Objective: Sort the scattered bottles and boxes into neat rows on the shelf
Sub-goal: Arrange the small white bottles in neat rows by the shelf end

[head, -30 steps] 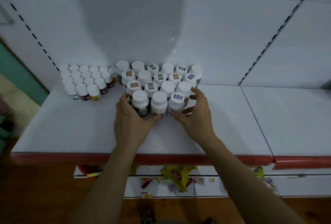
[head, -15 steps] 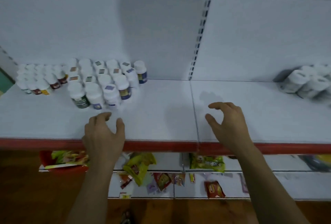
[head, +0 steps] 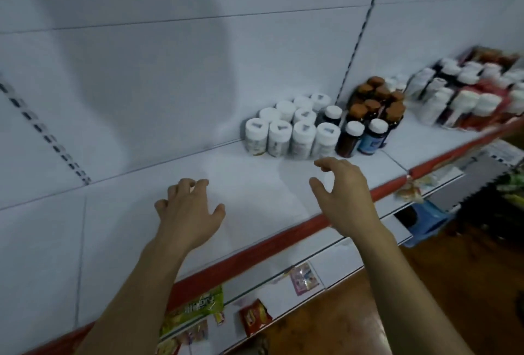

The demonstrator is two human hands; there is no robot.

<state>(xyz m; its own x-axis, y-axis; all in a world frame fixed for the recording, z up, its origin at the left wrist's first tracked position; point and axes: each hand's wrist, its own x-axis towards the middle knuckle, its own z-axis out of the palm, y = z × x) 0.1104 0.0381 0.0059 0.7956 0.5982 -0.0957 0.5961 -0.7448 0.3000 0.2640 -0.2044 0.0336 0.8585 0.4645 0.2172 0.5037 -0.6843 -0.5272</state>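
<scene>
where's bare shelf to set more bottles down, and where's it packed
Bare: the wide stretch of shelf left of the white-capped bottles, back wall to red edge, around the left hand and right hand. A narrower strip runs before the bottles. Crowded: brown-capped bottles and the far-right bottles.

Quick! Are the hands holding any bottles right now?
Left hand: open, fingers loosely curled, holding nothing.
Right hand: open, fingers loosely curled, holding nothing.
</scene>
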